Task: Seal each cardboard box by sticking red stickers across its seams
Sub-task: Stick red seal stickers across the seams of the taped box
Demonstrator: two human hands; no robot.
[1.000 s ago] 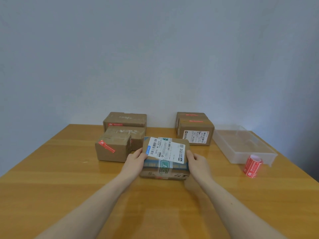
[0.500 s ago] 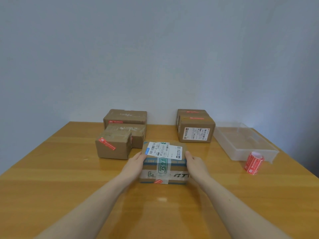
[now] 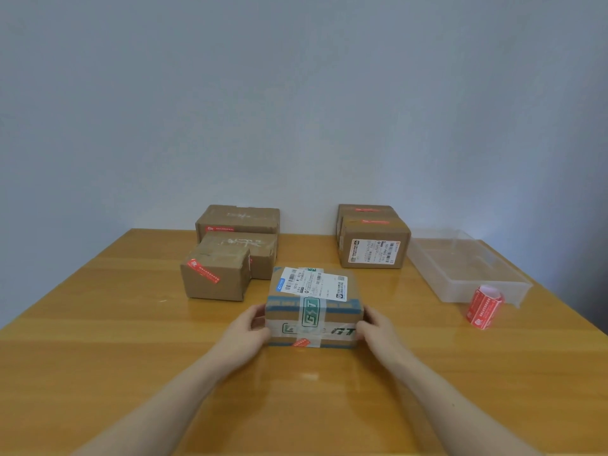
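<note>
My left hand [image 3: 245,330] and right hand [image 3: 378,327] clasp the box [image 3: 314,307] by its sides — steadying it flat on the counter [image 3: 98,340], seams up for a sticker.

The box [image 3: 314,304] I hold sits on the table [image 3: 98,357] straight ahead at twelve o'clock, my left hand [image 3: 245,334] against its left side and my right hand [image 3: 378,330] against its right. At eleven o'clock stands a smaller box [image 3: 215,276], with two more boxes [image 3: 245,238] one behind the other beyond it, the farthest at the wall. At one o'clock two boxes [image 3: 375,246] stand one behind the other. At two o'clock lies a tray [image 3: 460,268], with a sticker roll [image 3: 483,306] just before its near corner.
</note>
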